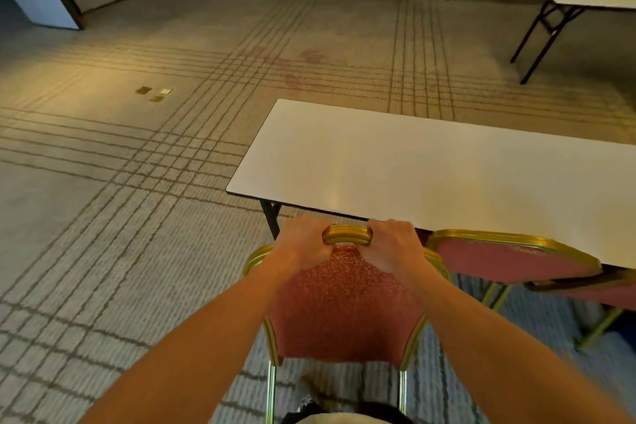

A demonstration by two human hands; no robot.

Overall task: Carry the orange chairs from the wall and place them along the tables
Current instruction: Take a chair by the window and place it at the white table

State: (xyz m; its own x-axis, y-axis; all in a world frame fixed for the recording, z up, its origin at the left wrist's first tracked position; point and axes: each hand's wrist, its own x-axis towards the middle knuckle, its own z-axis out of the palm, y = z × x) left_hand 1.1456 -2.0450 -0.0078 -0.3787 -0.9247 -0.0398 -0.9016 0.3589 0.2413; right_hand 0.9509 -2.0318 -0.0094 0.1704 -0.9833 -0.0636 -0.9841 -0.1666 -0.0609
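Left hand (304, 241): gripping the chair (344, 313) by its top rail.
Right hand (392, 244): gripping the same rail.
Chair: standing beside the counter (430, 169), seat hidden.
Second chair (509, 258): probably tucking under it, cut off rightward.

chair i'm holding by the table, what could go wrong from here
The left hand and right hand grip the top rail of the chair right at the edge of the table, so fingers could get pinched if it goes further in. The second chair sits close on the right; frames may knock. The table leg just ahead on the left might catch the hidden front.
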